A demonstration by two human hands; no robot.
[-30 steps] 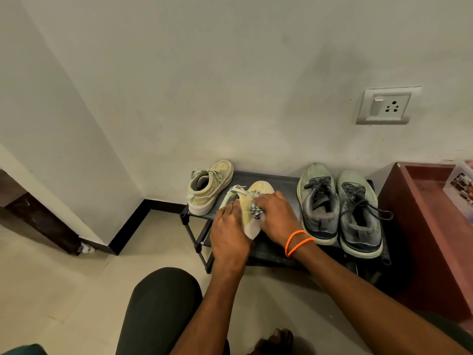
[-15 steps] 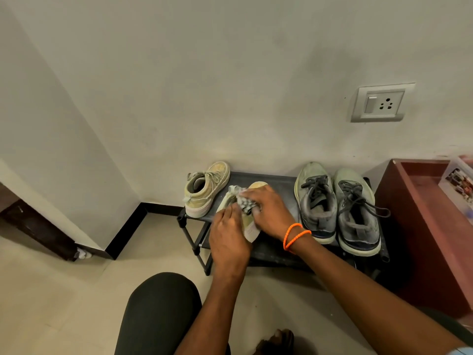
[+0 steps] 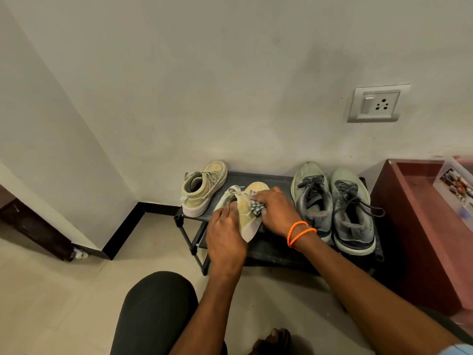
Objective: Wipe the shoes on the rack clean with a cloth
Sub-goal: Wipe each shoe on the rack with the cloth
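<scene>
A low black shoe rack (image 3: 271, 179) stands against the wall. A beige sneaker (image 3: 247, 213) lies tipped on its side on the rack, sole edge toward me. My left hand (image 3: 225, 237) grips its heel end. My right hand (image 3: 275, 211), with orange bands at the wrist, presses a bunched checked cloth (image 3: 256, 207) against the shoe's side. The matching beige sneaker (image 3: 202, 190) stands upright at the rack's left. A pair of grey-green running shoes (image 3: 332, 203) stands at the right.
A reddish-brown wooden cabinet (image 3: 419, 226) abuts the rack on the right, with a clear plastic box (image 3: 455, 185) on it. A wall socket (image 3: 375, 103) sits above. My dark-trousered knee (image 3: 156, 311) is in front, on a tiled floor (image 3: 51, 290).
My right hand with the cloth slid up toward the shoe's toe, then back down along its side. My left hand kept hold of the heel end.
</scene>
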